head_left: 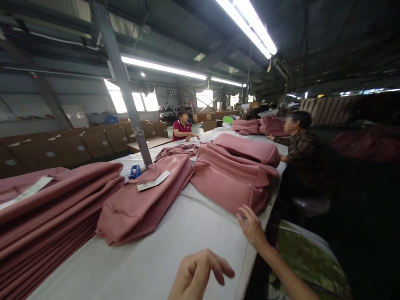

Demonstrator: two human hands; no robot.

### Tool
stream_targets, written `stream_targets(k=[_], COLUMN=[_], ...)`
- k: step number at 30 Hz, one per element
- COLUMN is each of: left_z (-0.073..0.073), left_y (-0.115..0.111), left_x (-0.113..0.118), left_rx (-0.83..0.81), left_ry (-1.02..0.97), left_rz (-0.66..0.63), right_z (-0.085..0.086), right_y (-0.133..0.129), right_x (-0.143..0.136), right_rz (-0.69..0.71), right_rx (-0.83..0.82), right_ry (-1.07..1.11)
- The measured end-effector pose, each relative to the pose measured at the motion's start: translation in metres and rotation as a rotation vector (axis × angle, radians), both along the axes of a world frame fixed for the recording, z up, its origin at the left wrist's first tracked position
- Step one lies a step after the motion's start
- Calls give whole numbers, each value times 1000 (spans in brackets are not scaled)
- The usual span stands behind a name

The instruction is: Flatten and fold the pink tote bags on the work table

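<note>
My right hand point(252, 228) is at the near edge of a pile of pink bags point(228, 183), fingers spread; whether the fingertips touch the bag is unclear. Lower down, my left hand point(203, 273) hovers over the white table point(175, 250), its fingers loosely bent and apart with nothing in them. Left of the pile lies a flat pink bag point(134, 212) with a white tag point(153, 181) on top. A tall stack of folded pink bags point(56, 225) fills the left side, with another pale tag point(28, 192) on it.
A metal post point(125, 83) rises from the table beside a blue tape dispenser point(135, 171). One person point(181, 127) is across the table, another point(301, 154) along the right edge. Cardboard boxes point(65, 146) line the left. More pink bags point(262, 125) lie at the far end.
</note>
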State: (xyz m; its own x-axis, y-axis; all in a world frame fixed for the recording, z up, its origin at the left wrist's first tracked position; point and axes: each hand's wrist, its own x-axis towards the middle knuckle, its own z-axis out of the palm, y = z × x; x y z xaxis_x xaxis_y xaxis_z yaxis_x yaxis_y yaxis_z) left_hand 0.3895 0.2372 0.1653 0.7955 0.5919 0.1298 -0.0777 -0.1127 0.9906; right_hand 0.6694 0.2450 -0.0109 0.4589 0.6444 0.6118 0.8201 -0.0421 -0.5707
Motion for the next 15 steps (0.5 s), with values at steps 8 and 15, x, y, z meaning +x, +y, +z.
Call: stream_targets(k=[8,15], left_z=[-153,-202], left_y=[52,87], left_x=[46,119], left_rx=[306,638], left_ry=[482,1062], left_rz=[371,344], right_z=[54,144], right_y=[19,87], right_x=[53,178], right_rz=[-76,-303], right_rx=[32,-43], right_ry=[-230,-367])
